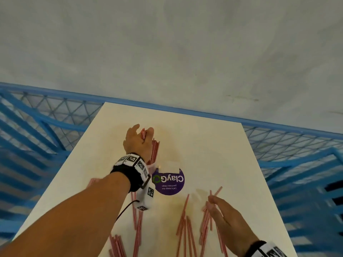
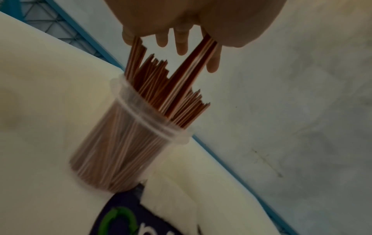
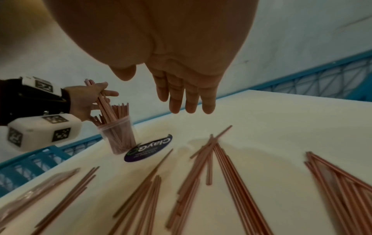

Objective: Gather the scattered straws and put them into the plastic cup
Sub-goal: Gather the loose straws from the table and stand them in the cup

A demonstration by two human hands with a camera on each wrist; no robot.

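The plastic cup (image 3: 117,136) stands upright on the white surface (image 1: 213,145), packed with red-striped straws, just beside a purple round sticker (image 1: 168,181). Directly above its mouth the left hand (image 1: 138,141) holds a small bundle of straws (image 2: 193,63) in a pinching grip, their lower ends already inside the cup. The right hand (image 1: 225,217) hovers with its grip released, fingers straight, over the scattered straws (image 3: 211,171) lying on the near part of the surface.

Soft, even daylight; faint shadows fall on the white rectangular table (image 1: 213,145), wrist views are dimmer, and its edges look blurred and bowed.
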